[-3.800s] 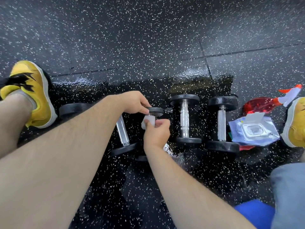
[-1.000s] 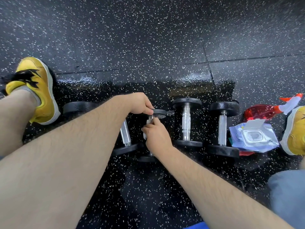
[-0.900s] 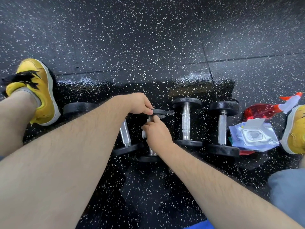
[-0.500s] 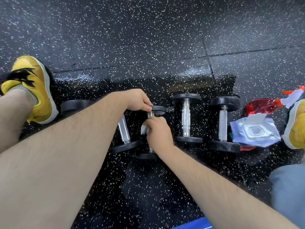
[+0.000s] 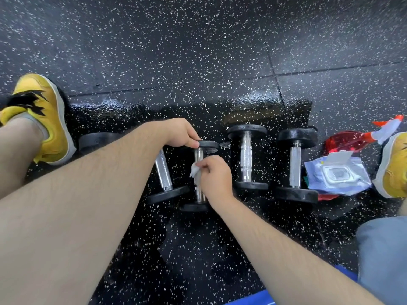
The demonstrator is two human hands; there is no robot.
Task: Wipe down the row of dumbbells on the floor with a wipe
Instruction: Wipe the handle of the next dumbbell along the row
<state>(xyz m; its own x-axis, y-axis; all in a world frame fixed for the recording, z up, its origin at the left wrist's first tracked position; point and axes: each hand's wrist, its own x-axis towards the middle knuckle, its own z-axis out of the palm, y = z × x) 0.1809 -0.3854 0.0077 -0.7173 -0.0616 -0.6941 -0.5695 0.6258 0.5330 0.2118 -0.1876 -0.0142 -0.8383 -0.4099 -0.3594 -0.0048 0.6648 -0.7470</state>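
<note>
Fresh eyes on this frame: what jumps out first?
Mid-frame, the right hand pinches a white wipe against the handle of the small dumbbell while the left hand grips its far plate. A bright yellow shoe stands out far left; a wipes pack and red spray bottle lie far right.

Yellow shoe, red spray bottle, open-flapped wipes pack
</note>
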